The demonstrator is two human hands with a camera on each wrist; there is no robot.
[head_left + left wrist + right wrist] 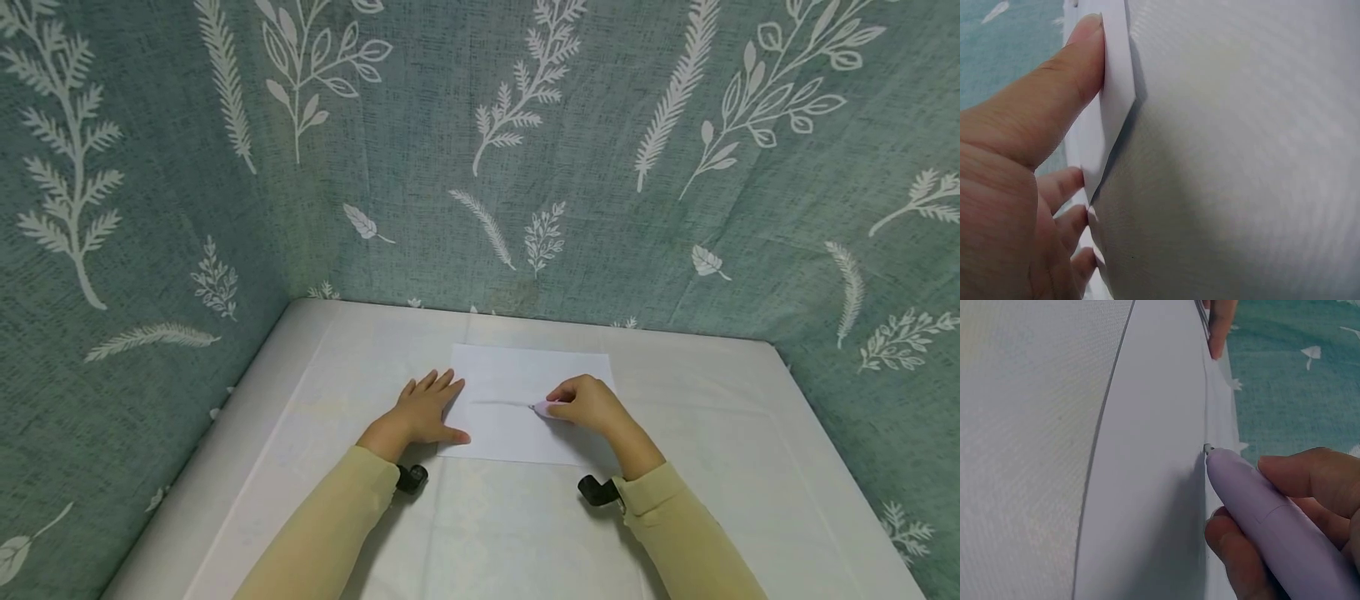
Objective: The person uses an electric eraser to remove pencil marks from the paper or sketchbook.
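A white sheet of paper (525, 437) lies flat on the table, with a thin line or slit running crosswise over its middle. My left hand (422, 414) is spread at the sheet's left edge; in the left wrist view the thumb (1088, 56) presses on the paper, whose near corner lifts slightly. My right hand (597, 408) grips a lavender utility knife (1266, 519) with a thick rounded body. Its small metal tip touches the paper at the right end of the line. Part of the knife's body is hidden by the fingers.
The table (360, 350) has a white cloth cover. Green fabric with white leaf prints (420, 150) hangs behind it and along both sides. A black wrist camera (597, 490) sits at the right sleeve, another (412, 478) at the left.
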